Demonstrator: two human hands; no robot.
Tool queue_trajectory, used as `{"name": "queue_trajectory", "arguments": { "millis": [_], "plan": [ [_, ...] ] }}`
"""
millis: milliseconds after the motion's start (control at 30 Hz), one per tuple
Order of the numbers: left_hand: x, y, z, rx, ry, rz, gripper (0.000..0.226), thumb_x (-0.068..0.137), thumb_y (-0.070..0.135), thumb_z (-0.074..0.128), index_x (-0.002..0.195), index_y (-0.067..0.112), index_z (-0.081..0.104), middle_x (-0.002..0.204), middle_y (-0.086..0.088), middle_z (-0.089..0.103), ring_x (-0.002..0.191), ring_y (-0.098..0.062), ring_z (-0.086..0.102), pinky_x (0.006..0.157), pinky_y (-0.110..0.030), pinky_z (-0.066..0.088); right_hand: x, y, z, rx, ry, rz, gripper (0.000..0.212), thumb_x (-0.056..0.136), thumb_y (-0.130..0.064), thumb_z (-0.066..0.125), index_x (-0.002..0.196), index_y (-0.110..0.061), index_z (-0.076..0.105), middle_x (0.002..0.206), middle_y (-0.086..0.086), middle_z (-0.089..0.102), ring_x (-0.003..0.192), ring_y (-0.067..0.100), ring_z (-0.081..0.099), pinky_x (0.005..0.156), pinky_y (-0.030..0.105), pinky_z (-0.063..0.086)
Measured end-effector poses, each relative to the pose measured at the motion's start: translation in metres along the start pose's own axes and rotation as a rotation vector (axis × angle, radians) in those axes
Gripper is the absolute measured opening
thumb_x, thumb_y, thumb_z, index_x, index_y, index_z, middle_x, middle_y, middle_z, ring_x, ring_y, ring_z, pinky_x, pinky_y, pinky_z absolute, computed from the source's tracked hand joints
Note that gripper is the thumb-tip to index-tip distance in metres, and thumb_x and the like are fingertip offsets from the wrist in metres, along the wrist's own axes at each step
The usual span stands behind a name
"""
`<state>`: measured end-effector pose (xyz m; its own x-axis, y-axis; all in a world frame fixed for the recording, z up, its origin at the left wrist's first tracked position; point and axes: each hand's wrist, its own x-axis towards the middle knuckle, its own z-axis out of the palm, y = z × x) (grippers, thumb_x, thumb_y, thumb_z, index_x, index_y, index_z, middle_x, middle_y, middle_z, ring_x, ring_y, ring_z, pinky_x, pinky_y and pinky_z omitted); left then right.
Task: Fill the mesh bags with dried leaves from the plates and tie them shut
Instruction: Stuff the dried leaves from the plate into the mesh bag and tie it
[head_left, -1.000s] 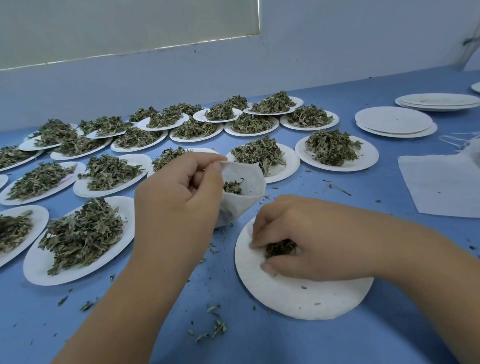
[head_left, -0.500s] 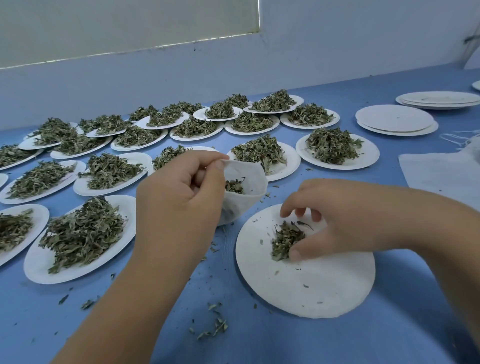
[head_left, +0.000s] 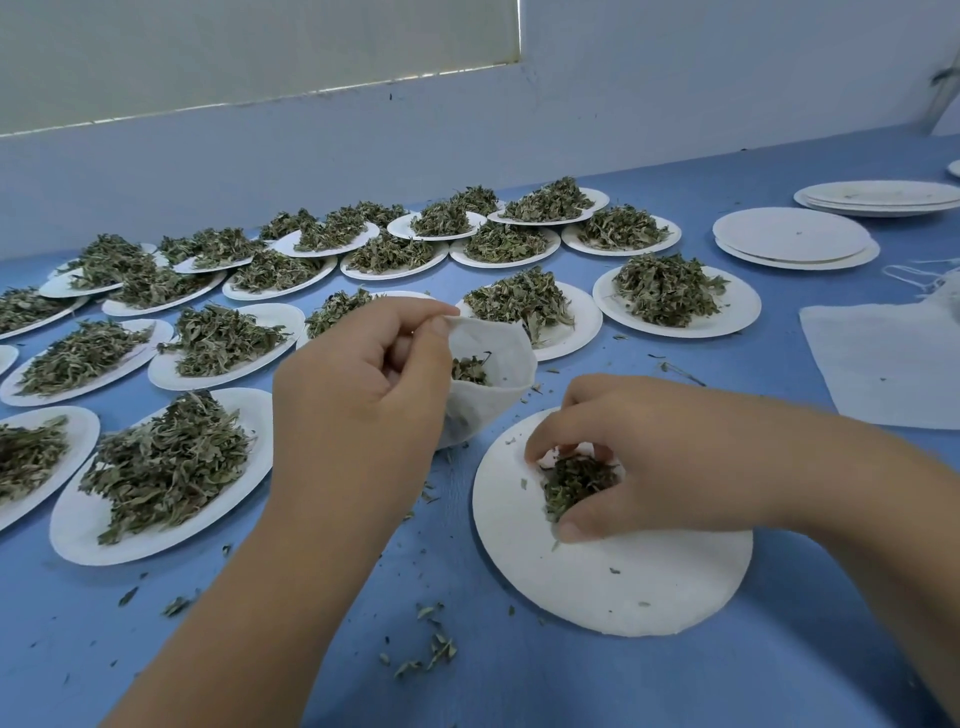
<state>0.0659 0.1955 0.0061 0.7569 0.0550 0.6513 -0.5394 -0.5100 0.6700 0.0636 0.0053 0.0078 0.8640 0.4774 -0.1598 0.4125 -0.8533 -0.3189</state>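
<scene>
Head view: the mesh bag (head_left: 493, 410) was held by the left hand (head_left: 363, 395), its rim pinched between thumb and forefinger so that the mouth stood open toward the right. A few dried leaves (head_left: 470, 370) were seen inside it. Whether the bag's bottom touched the blue table (head_left: 519, 686) could not be told.

The right hand (head_left: 649, 457) was set down on the near plate (head_left: 623, 587), just right of the bag. Its fingers and thumb were curled round a small clump of leaves (head_left: 576, 480), which was grasped from both sides while it lay on the plate. Only a few crumbs were scattered over the rest of that plate.

Loose leaf bits (head_left: 434, 649) were strewn on the table between the two forearms. Many heaped plates (head_left: 78, 540) were laid out in rows to the left and behind the hands, as far as the wall. Two stacks of bare plates (head_left: 789, 236) were placed at the far right. A flat white mesh sheet (head_left: 883, 364) was spread near them, well apart from the hands.
</scene>
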Motion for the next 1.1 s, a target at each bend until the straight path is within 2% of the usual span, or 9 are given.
{"name": "queue_trajectory", "arguments": {
  "millis": [100, 267, 367, 467, 567, 700, 867, 967, 1100],
  "plan": [
    [0.000, 0.000, -0.001, 0.109, 0.028, 0.102, 0.019, 0.093, 0.018, 0.055, 0.089, 0.031, 0.069, 0.052, 0.002, 0.044, 0.052, -0.008, 0.042, 0.050, -0.008, 0.031, 0.001, -0.002, 0.003, -0.009, 0.018, -0.027, 0.044, 0.078, -0.059, 0.064, 0.119, -0.053, 0.051, 0.106, -0.021, 0.042, 0.092, -0.002, 0.049, 0.068, 0.016, 0.037],
    [0.001, 0.000, -0.002, 0.235, 0.059, 0.187, 0.019, 0.093, 0.017, 0.054, 0.097, 0.018, 0.073, 0.059, 0.019, 0.046, 0.058, 0.004, 0.045, 0.057, -0.006, 0.031, 0.002, -0.003, 0.004, -0.005, 0.045, -0.042, 0.030, 0.084, -0.049, 0.064, 0.113, -0.051, 0.060, 0.104, -0.021, 0.046, 0.083, -0.013, 0.043, 0.064, 0.010, 0.032],
    [0.001, 0.000, -0.004, 0.256, 0.067, 0.209, 0.020, 0.093, 0.018, 0.053, 0.099, 0.017, 0.073, 0.063, 0.022, 0.048, 0.060, 0.005, 0.046, 0.058, -0.006, 0.032, 0.003, -0.004, 0.004, 0.014, 0.061, -0.046, 0.023, 0.085, -0.041, 0.067, 0.106, -0.048, 0.067, 0.098, -0.023, 0.050, 0.082, -0.009, 0.049, 0.069, 0.011, 0.040],
    [0.001, 0.000, -0.003, 0.258, 0.066, 0.213, 0.020, 0.093, 0.017, 0.054, 0.099, 0.016, 0.073, 0.061, 0.021, 0.047, 0.060, 0.006, 0.046, 0.059, -0.005, 0.032, 0.004, -0.006, 0.004, 0.017, 0.073, -0.040, 0.017, 0.085, -0.036, 0.066, 0.101, -0.042, 0.071, 0.096, -0.021, 0.058, 0.087, -0.002, 0.057, 0.078, 0.022, 0.050],
    [0.001, 0.000, -0.002, 0.262, 0.061, 0.214, 0.019, 0.093, 0.016, 0.054, 0.099, 0.016, 0.073, 0.062, 0.022, 0.046, 0.061, 0.008, 0.046, 0.059, -0.004, 0.031, 0.003, -0.007, 0.003, -0.014, 0.086, -0.040, 0.015, 0.087, -0.031, 0.064, 0.097, -0.036, 0.073, 0.093, -0.018, 0.064, 0.085, 0.000, 0.059, 0.078, 0.027, 0.052],
    [0.001, -0.001, -0.001, 0.268, 0.053, 0.225, 0.019, 0.093, 0.015, 0.054, 0.099, 0.014, 0.073, 0.064, 0.024, 0.046, 0.063, 0.010, 0.047, 0.060, -0.002, 0.031, 0.003, -0.008, 0.003, -0.046, 0.092, -0.039, 0.015, 0.088, -0.028, 0.061, 0.095, -0.035, 0.072, 0.091, -0.018, 0.064, 0.083, 0.000, 0.059, 0.075, 0.024, 0.052],
    [-0.001, 0.000, 0.005, 0.303, 0.005, 0.245, 0.018, 0.091, 0.014, 0.055, 0.097, 0.012, 0.073, 0.069, 0.030, 0.043, 0.064, 0.004, 0.044, 0.064, 0.001, 0.032, 0.003, -0.005, 0.002, -0.039, 0.097, -0.071, 0.014, 0.086, -0.028, 0.061, 0.092, -0.037, 0.070, 0.089, -0.021, 0.063, 0.083, -0.003, 0.057, 0.073, 0.020, 0.051],
    [-0.003, -0.001, 0.007, 0.304, -0.011, 0.255, 0.018, 0.091, 0.013, 0.055, 0.095, 0.011, 0.073, 0.067, 0.030, 0.041, 0.063, 0.009, 0.045, 0.064, 0.001, 0.031, 0.000, -0.002, -0.003, 0.041, 0.089, -0.083, 0.010, 0.083, -0.030, 0.065, 0.088, -0.038, 0.070, 0.082, -0.023, 0.064, 0.076, -0.006, 0.059, 0.066, 0.017, 0.051],
    [-0.004, -0.003, 0.011, 0.273, -0.031, 0.219, 0.018, 0.090, 0.015, 0.055, 0.094, 0.014, 0.072, 0.063, 0.027, 0.043, 0.060, 0.007, 0.044, 0.060, -0.003, 0.031, -0.008, 0.004, -0.018, 0.270, 0.119, -0.126, 0.010, 0.077, -0.028, 0.073, 0.082, -0.037, 0.072, 0.072, -0.022, 0.068, 0.062, -0.005, 0.062, 0.057, 0.009, 0.046]
  ]
}}
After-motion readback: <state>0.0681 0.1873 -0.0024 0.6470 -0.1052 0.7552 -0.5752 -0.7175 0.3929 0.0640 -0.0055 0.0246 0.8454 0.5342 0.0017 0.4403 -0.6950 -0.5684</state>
